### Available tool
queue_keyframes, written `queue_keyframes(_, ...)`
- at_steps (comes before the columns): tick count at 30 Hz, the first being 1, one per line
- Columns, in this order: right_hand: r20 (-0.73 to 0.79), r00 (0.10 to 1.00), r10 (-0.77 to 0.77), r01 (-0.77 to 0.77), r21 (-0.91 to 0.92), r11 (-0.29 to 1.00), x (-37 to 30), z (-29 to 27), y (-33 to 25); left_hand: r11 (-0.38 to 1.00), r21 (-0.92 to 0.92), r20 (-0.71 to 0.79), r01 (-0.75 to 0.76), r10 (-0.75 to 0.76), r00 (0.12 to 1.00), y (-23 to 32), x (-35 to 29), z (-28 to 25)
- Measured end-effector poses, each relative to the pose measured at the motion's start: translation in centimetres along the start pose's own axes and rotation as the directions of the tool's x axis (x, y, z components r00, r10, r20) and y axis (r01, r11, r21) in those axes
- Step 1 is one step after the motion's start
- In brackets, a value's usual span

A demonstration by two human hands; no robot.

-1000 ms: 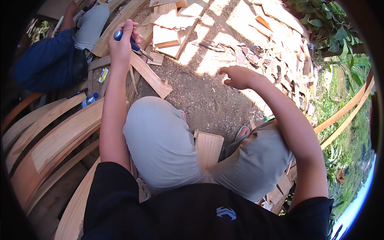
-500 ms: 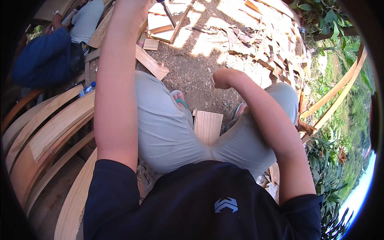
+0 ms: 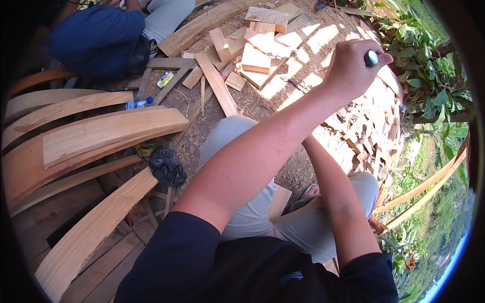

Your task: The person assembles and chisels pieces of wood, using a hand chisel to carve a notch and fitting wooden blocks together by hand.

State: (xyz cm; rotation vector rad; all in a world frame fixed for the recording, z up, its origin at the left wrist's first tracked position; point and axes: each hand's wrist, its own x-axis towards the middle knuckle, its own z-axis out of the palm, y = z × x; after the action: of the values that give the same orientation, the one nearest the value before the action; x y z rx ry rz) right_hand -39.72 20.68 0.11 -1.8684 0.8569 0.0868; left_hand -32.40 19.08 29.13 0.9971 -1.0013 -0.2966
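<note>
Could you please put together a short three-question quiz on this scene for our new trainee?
1. Multiple choice: What does the person's left hand grip?
A) a water bottle
B) a round-ended tool handle
C) a sandal

2. True or false: In this view, the right hand is hidden behind the left forearm.

3. Fill in the blank: The crumpled plastic bag beside the planks is coloured ____.

Key: 1. B; 2. True; 3. black.
</note>
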Motion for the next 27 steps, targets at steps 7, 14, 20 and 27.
queue_keyframes(7, -0.474, 0.867, 0.157, -0.287, -0.216, 0.933, 11.5, 6.1, -13.2, 0.992, 0.117, -0.011, -0.043, 0.045, 0.999, -1.4, -0.3, -2.3)
queue_keyframes(14, -0.819, 0.490, -0.300, -0.248, -0.461, 0.852, 18.8, 7.5, -11.7, 0.989, 0.141, 0.015, -0.044, 0.042, 0.999, -0.3, 1.1, -3.9)
queue_keyframes(20, -0.799, 0.520, -0.302, -0.209, -0.462, 0.862, 16.2, 9.2, -10.9, 0.990, 0.143, -0.019, -0.002, 0.005, 1.000, -2.0, 2.2, -5.4)
queue_keyframes(27, -0.774, 0.552, -0.309, -0.192, -0.479, 0.857, 14.4, 9.1, -10.1, 0.993, 0.103, 0.049, -0.065, 0.060, 0.997, -2.4, 1.3, -5.0)
